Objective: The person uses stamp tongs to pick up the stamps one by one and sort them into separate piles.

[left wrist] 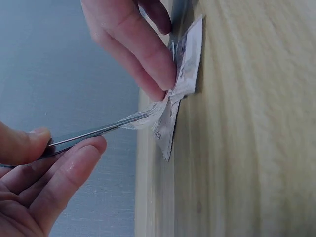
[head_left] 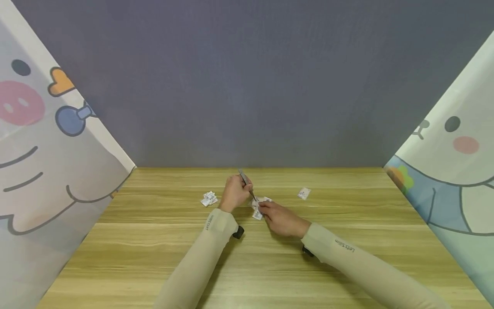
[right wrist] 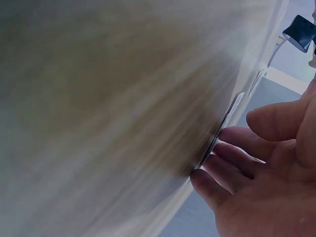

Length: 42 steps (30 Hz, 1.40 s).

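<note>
**Tweezers at a cluster of small packets, wooden bench**

Left hand (head_left: 234, 193): at bench centre, thumb and fingers (left wrist: 74, 160) pinching a pair of metal tweezers (left wrist: 94, 132); tweezer tips reaching into the folded edge of a small white packet (left wrist: 170, 121) in the left wrist view; handle end pointing toward 11 o'clock above the hand in the head view.

Right hand (head_left: 281, 218): at 4 o'clock from the left hand; fingers (left wrist: 143, 59) straight and pressed together, their tips pressing the central packets (head_left: 260, 207) against the bench (head_left: 347, 223); the right wrist view shows these fingers (right wrist: 232, 163) lying flat along the bench surface, the packets there too blurred to tell.

Central packets: white, printed, crumpled, lying between the two hands, touching both the tweezers and the right fingertips.

Second packet cluster (head_left: 209, 198): at 9 o'clock from the left hand, near it, untouched.

Single packet (head_left: 304, 193): at 2 o'clock from the right hand, well apart, lying flat.

Sleeves: beige, on both forearms.

Surround: grey backdrop (head_left: 247, 77) at 12 o'clock; cartoon-printed sheets at 9 and 3 o'clock.
</note>
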Motion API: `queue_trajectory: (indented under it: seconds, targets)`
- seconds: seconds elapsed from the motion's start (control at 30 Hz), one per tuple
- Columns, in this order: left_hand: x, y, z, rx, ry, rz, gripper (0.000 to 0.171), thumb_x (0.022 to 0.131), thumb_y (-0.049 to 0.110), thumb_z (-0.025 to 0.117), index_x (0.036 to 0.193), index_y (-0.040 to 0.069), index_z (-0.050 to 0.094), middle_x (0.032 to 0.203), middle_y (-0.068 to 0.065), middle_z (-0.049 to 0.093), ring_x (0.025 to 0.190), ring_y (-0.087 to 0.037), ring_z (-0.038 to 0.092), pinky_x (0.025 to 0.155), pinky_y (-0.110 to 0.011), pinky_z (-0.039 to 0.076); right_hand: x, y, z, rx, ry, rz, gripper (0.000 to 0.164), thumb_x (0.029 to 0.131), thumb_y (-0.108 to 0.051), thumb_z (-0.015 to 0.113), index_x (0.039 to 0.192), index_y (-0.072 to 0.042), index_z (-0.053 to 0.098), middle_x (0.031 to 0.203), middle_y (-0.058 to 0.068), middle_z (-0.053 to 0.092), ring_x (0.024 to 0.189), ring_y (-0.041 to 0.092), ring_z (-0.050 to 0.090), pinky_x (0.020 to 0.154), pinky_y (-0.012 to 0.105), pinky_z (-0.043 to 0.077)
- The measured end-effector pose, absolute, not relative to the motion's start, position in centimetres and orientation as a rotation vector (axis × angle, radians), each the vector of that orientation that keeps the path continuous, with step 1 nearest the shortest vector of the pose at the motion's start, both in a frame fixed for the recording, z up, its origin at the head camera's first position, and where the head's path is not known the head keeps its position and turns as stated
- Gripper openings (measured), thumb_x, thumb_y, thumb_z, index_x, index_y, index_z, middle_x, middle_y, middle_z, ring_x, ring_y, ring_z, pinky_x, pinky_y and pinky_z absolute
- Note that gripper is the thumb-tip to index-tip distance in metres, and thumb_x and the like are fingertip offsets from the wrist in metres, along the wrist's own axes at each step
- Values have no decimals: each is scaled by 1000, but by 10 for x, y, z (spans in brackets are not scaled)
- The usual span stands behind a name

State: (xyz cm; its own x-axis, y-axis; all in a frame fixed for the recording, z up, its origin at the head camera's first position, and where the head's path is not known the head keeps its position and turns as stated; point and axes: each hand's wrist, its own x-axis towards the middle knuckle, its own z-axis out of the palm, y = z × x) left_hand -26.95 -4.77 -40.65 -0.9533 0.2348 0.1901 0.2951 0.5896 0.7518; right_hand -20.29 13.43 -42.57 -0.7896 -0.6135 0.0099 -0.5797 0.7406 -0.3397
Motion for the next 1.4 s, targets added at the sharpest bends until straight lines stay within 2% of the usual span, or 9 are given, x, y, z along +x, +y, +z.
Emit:
queue_trajectory:
  seconds: [0.13, 0.43, 0.67, 0.8, 0.9, 1.0, 1.17, 1.4]
  targets:
    - [-269, -49, -406, -435, -2720, -1324, 11, 94, 8, 59, 85, 9, 65, 73, 0, 61, 57, -13, 55, 52, -28, 46, -203, 136, -425, -985, 2833, -565, 34, 98, -5, 45, 129, 5, 53, 138, 17, 44, 128, 32, 41, 104, 42, 34]
    - [-271, -49, -402, -484, -2622, -1384, 8, 93, 7, 61, 87, 5, 66, 75, -3, 65, 62, -11, 62, 52, -25, 50, -199, 149, -411, -971, 2883, -691, 29, 97, -4, 47, 122, 3, 61, 137, 17, 46, 125, 32, 45, 100, 44, 38]
    - [-271, -32, -394, -563, -2526, -1467, 9, 93, 6, 60, 87, 4, 66, 73, -4, 66, 61, -11, 63, 55, -26, 52, -200, 178, -392, -892, 2989, -740, 31, 95, 0, 50, 124, 7, 57, 137, 19, 46, 121, 34, 48, 96, 47, 41]
    - [-270, -16, -393, -612, -2474, -1508, 10, 94, 5, 58, 89, 0, 66, 74, -5, 66, 58, -10, 61, 53, -24, 51, -201, 199, -384, -775, 3013, -791, 32, 95, 1, 48, 126, 7, 55, 139, 18, 44, 120, 36, 48, 94, 48, 42]
    - [-267, -1, -395, -637, -2478, -1489, 13, 95, 6, 57, 89, 0, 67, 66, -4, 64, 46, -9, 51, 43, -22, 43, -202, 213, -383, -706, 3032, -803, 31, 96, 2, 47, 125, 8, 55, 139, 19, 43, 116, 35, 51, 90, 48, 45]
    - [-265, 16, -397, -637, -2464, -1467, 13, 95, 7, 58, 90, 0, 67, 64, -3, 63, 45, -8, 50, 41, -20, 41, -202, 224, -386, -675, 3050, -800, 31, 95, 3, 46, 124, 8, 56, 137, 21, 44, 112, 35, 54, 87, 47, 46]
    - [-264, 43, -400, -577, -2417, -1496, 9, 94, 6, 59, 92, 0, 66, 76, -5, 67, 61, -7, 62, 52, -18, 49, -203, 235, -391, -640, 3064, -786, 31, 95, 4, 44, 124, 9, 56, 135, 21, 46, 112, 36, 53, 88, 48, 45]
    - [-264, 72, -402, -521, -2447, -1452, 7, 92, 6, 61, 90, 3, 67, 80, -5, 67, 65, -13, 63, 56, -19, 51, -204, 244, -397, -615, 3050, -769, 33, 96, 2, 44, 126, 9, 54, 134, 23, 47, 116, 38, 50, 93, 50, 42]
